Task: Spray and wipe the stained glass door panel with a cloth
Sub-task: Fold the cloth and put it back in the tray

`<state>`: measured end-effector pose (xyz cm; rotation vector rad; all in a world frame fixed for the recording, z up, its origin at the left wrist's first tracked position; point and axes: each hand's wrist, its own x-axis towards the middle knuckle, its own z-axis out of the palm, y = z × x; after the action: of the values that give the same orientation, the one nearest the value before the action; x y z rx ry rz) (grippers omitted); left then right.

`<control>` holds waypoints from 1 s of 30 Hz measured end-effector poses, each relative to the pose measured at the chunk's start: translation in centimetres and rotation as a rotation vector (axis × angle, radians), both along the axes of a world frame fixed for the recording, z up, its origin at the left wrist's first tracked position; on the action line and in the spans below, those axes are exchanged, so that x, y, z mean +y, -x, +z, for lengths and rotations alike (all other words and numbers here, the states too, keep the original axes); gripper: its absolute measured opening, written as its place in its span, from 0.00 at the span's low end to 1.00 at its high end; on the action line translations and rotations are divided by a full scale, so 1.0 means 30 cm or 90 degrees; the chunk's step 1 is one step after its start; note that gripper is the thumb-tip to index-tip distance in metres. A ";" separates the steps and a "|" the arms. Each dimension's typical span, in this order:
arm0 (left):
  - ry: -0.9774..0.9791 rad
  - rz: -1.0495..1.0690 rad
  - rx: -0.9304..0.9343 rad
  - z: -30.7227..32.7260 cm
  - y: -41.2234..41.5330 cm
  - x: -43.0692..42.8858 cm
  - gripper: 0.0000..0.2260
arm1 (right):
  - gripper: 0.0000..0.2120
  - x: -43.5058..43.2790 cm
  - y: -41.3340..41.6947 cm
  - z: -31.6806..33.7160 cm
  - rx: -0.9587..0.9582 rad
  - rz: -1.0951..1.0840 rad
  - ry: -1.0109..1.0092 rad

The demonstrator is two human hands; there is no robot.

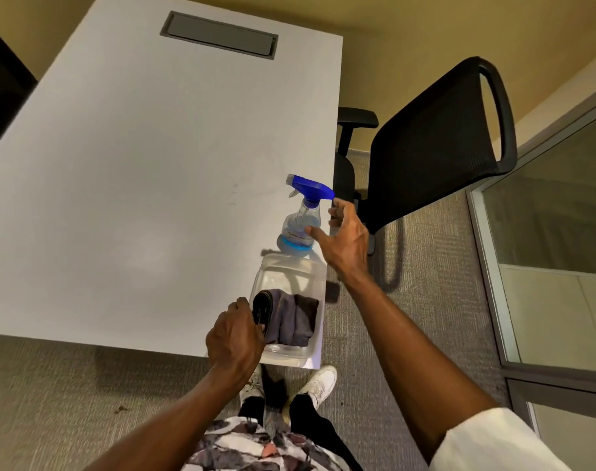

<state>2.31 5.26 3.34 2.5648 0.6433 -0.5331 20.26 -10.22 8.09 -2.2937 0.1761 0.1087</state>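
One spray bottle (pixel 301 219) stands upright near the right edge of the white table (pixel 136 164), clear-bodied with a blue trigger head and a light blue band round its base; there is a faint line of print on the body, too small to read. Just in front of it, at the table's near right corner, sits one clear plastic tub (pixel 318 277), and in it lie one dark grey cloth (pixel 296 319), crumpled, and one black rounded object (pixel 263 309) whose nature I cannot tell. Two bare hands are in view. The right hand (pixel 345 237) is spread beside the bottle, grip apart, the thumb tip touching or nearly touching the bottle's side and the fingers curled behind its neck, not closed round it. The left hand (pixel 233 338) is at the tub's near left side, grip clamped on the black object at the cloth's edge. One grey cable hatch (pixel 219 35) is set into the far end of the table. One black mesh office chair (pixel 436 137) stands just right of the table, close behind the right hand. At the far right edge is the glass door panel (pixel 555 232) in a grey frame, well apart from bottle and cloth. Below, two white shoes (pixel 318 385) stand on the grey carpet (pixel 425 283).
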 end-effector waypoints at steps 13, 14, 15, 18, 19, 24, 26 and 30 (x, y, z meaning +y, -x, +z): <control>0.032 0.075 -0.002 -0.057 0.007 0.032 0.09 | 0.25 0.056 -0.061 -0.015 -0.021 -0.003 0.000; 0.033 0.077 -0.003 -0.058 0.006 0.033 0.09 | 0.24 0.052 -0.052 -0.006 -0.026 -0.003 0.003; 0.033 0.076 -0.003 -0.059 0.007 0.033 0.09 | 0.24 0.046 -0.041 0.007 -0.034 -0.005 0.005; 0.040 0.073 0.000 -0.060 0.007 0.035 0.09 | 0.23 0.016 -0.003 0.065 -0.080 0.001 0.003; 0.041 0.072 0.001 -0.060 0.007 0.035 0.09 | 0.23 0.003 0.013 0.090 -0.089 0.006 0.001; 0.048 0.078 -0.002 -0.061 0.009 0.041 0.08 | 0.23 -0.060 0.116 0.212 -0.160 0.037 -0.015; 0.055 0.085 -0.006 -0.060 0.009 0.044 0.08 | 0.22 -0.076 0.160 0.245 -0.195 0.049 0.007; 0.060 0.093 -0.008 -0.058 0.011 0.052 0.09 | 0.21 -0.085 0.230 0.233 -0.197 0.092 0.006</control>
<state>1.98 6.82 1.60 2.4095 0.7747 -0.4863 13.38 -12.77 15.07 -2.2971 -0.1488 -0.1730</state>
